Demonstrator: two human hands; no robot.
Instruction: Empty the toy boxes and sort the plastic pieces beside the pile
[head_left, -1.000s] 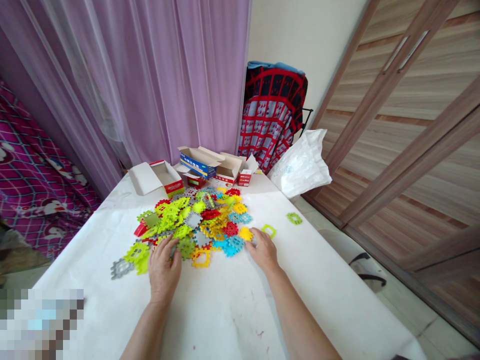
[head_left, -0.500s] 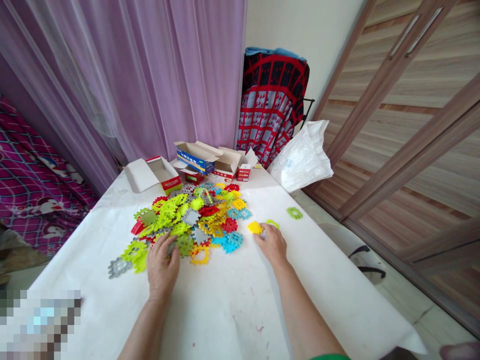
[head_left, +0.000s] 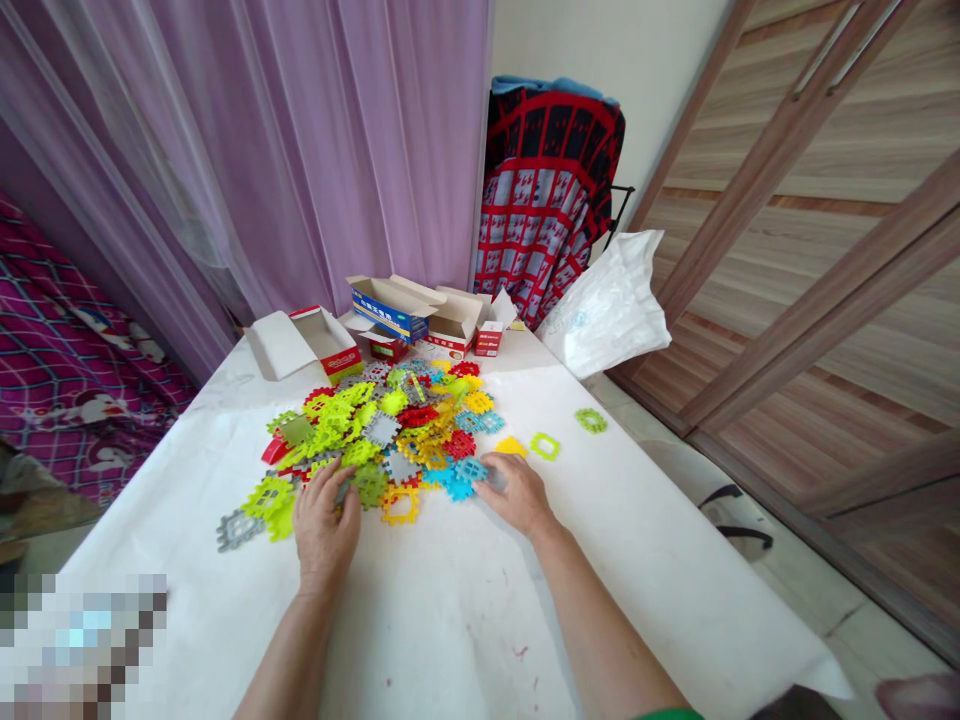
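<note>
A heap of toothed plastic pieces (head_left: 382,430) lies on the white-covered table (head_left: 450,630), a hand at its seven and four o'clock edges.
The left hand (head_left: 326,515) rests at seven o'clock with its fingers gently bent against the heap; whether it grips a piece, I cannot tell. The right hand (head_left: 517,492), at four o'clock, has thumb and forefinger slightly apart beside a blue piece (head_left: 469,470); a firm hold cannot be made out. A yellow piece (head_left: 511,446) lies just beyond its knuckles, with a lime-green frame (head_left: 556,448) farther out at three o'clock. A grey piece (head_left: 238,531) sits at eight o'clock. Past the heap, a red open box (head_left: 341,361) stands at eleven, a blue box (head_left: 391,318) at twelve and a white bag (head_left: 607,310) at two.
</note>
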